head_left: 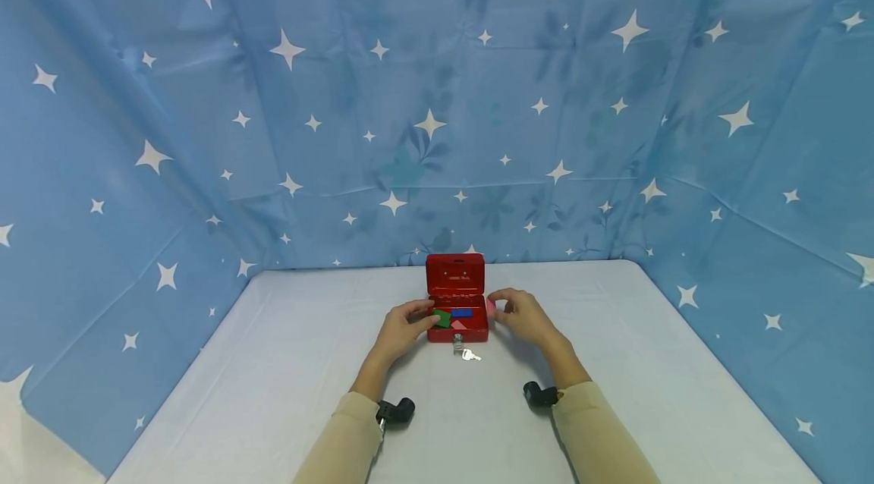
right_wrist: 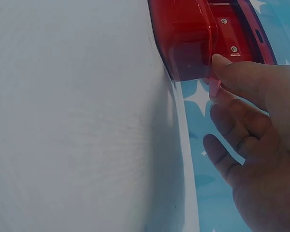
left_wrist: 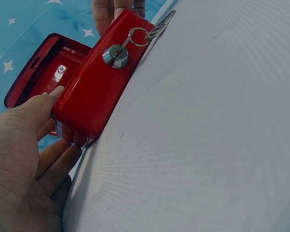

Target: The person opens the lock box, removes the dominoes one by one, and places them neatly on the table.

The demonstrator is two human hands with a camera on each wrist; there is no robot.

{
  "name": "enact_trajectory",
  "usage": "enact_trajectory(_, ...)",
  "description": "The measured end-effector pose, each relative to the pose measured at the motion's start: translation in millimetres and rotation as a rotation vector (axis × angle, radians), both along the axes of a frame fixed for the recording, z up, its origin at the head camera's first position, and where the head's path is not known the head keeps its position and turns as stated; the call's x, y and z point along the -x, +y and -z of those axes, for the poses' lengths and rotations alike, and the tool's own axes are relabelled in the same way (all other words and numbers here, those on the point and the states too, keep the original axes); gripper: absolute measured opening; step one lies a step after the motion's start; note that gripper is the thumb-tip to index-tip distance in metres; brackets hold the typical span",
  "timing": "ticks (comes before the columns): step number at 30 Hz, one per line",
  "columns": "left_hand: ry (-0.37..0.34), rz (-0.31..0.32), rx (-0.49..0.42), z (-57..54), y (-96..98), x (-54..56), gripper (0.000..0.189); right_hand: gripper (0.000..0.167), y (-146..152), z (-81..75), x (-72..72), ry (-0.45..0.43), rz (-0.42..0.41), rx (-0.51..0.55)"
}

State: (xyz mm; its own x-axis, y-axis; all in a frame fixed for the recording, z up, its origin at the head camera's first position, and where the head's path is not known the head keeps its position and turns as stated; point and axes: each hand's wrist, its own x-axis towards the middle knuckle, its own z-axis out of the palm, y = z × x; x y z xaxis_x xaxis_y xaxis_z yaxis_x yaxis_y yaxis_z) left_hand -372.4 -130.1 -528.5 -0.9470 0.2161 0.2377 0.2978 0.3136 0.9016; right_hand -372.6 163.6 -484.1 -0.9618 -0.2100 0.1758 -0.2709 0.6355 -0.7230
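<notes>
A small red cash box [head_left: 444,336] stands on the white table, its lid raised at the back. My left hand [head_left: 401,328] holds the box's left end, with the thumb over the rim and fingers along the outside, as the left wrist view shows. The thumb tip overlaps a flat green piece [head_left: 444,315] inside. Beside it lie a blue block [head_left: 462,312] and a pink piece [head_left: 458,325]. At the right end, my right hand [head_left: 524,315] pinches another flat pink piece [right_wrist: 214,88] between thumb and forefinger, right at the box's side wall.
Keys [head_left: 471,354] on a ring hang from the round lock [left_wrist: 115,56] on the box's front. A white-covered table [head_left: 307,363] spreads around it, and a blue star-printed curtain [head_left: 437,89] stands close behind.
</notes>
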Motion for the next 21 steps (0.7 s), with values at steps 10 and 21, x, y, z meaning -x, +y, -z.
enact_trajectory(10, 0.001, -0.001, 0.01, -0.4, -0.1, 1.0, 0.046, 0.033, 3.2, 2.7, 1.0, -0.006, 0.01, -0.032)
enact_trajectory(21, 0.005, 0.005, -0.029, -2.1, 0.3, -1.1, 0.044, 0.032, 4.7, 4.9, 1.5, -0.024, -0.012, -0.055)
